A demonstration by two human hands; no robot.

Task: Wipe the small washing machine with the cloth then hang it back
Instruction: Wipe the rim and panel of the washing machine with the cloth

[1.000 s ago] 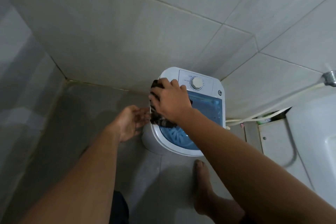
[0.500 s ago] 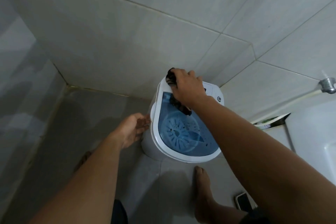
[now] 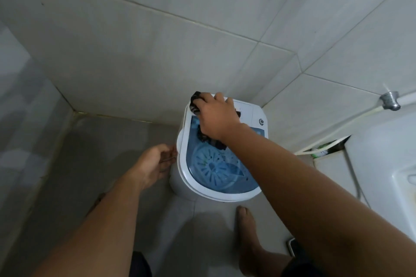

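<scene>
**In the tiled corner, a cloth on the washer's top**

In the corner where two grey tiled walls meet the floor stands the small washing machine (image 3: 221, 159), white-bodied with a see-through blue lid (image 3: 216, 168) through which the ribbed disc at the bottom of the tub shows. The right hand (image 3: 216, 117) lies palm-down on the far end of the machine's top, near the white control panel (image 3: 246, 110), pressing a dark cloth (image 3: 195, 102) against it. The cloth bunches out past the fingertips at the far left corner and trails back under the wrist onto the blue lid, so the hand is pressed down over it with the fingers curled across the top; how tightly it grips I cannot tell.

The left hand (image 3: 155, 165) is off to the machine's left side, loose and empty, fingers half curled, the fingertips right at the white rim or just short of it.

A small round button (image 3: 261, 121) sits at the right end of the panel. On the floor just in front of the machine is a bare foot (image 3: 247, 231), and beside it, lower right, the corner of a phone (image 3: 292, 246). To the right a metal tap fitting (image 3: 389, 99) juts from the wall, with a pale hose (image 3: 319, 145) running down from it toward the machine, past a white fixture (image 3: 387, 164).
</scene>
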